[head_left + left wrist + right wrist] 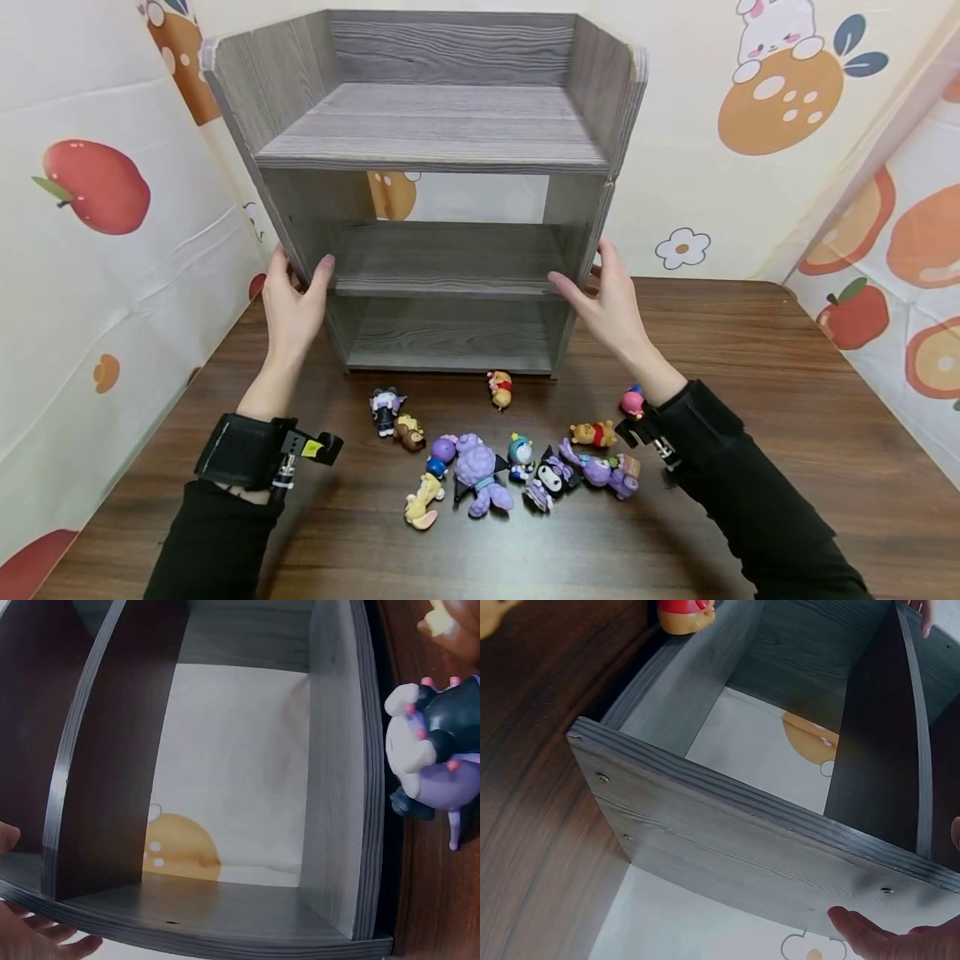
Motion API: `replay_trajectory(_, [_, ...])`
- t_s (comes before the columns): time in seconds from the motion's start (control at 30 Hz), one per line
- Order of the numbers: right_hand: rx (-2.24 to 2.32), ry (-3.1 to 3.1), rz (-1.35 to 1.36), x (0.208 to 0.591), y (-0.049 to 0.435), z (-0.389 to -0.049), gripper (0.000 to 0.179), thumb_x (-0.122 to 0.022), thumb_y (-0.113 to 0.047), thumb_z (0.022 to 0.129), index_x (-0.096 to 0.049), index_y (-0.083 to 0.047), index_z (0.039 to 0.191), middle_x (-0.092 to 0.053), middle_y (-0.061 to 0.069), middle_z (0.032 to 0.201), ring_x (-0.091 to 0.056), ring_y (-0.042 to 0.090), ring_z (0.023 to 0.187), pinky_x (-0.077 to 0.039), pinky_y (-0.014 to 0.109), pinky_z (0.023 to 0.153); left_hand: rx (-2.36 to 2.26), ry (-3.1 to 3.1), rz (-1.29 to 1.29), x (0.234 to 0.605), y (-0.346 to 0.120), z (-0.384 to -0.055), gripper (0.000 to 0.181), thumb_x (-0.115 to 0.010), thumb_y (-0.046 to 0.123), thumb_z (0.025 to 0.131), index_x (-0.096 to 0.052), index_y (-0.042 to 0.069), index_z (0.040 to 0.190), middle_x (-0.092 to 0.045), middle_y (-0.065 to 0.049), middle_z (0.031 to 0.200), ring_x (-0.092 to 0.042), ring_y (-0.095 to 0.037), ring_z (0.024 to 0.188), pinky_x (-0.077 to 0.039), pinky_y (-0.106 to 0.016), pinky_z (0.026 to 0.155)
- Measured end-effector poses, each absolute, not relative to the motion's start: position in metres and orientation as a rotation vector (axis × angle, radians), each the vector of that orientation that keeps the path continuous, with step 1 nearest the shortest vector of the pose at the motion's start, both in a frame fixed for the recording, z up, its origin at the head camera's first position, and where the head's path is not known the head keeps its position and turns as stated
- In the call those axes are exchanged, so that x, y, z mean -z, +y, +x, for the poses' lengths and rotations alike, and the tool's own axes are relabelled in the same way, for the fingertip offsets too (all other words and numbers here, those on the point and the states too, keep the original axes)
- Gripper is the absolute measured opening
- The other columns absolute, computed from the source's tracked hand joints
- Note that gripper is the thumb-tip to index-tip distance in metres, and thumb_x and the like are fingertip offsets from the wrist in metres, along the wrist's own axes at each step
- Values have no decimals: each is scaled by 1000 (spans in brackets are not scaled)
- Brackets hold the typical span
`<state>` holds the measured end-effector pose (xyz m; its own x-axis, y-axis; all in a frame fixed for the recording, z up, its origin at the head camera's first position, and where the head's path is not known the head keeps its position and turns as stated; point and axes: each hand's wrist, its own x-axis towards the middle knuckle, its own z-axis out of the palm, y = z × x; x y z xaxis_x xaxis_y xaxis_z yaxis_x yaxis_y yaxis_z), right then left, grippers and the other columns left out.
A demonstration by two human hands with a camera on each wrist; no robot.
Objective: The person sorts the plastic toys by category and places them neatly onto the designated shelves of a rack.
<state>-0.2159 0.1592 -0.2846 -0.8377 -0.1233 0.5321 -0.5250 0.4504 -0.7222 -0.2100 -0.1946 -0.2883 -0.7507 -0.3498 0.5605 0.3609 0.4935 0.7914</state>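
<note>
A grey wood-grain shelf unit (446,258) stands upright at the back of the table, with open tiers and raised sides at the top. My left hand (292,312) grips its left side panel, thumb at the front edge and fingers outside. On the right side panel, my right hand (611,308) holds at about the same height, its thumb over the front edge. The right wrist view shows that panel's outer face (727,832) with screws in it, fingertips right against it. A small yellow bear figurine in red (500,390) lies just before the shelf's base.
Several small figurines lie in front of the shelf, among them a purple fluffy one (480,471), a yellow long-eared one (423,502) and a black-and-white one (550,477). Fruit-printed cloth (97,275) hangs around the brown wooden table (720,350).
</note>
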Motion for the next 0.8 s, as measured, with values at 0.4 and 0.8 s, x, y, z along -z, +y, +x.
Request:
replay_trajectory(0.4, [-1186,-2287,503,285,149,-234,53,-53,-12,87,-30,0,133,-44,21,125,-41,30,117,-34,45,92,1324,-2049,-8,298,-198,-217,25,-47,4,87,-51,-11,107,-57,-20,101,-52,-18,87,-39,-20,71])
replay_trajectory(0.8, [-1184,-2267,555,285,150,-232,46,-43,4,83,-35,4,128,-47,25,121,-45,36,111,-38,48,86,1289,-2044,-39,298,-199,-218,21,-47,-1,87,-52,-15,102,-57,-25,95,-48,-7,74,-36,-14,63])
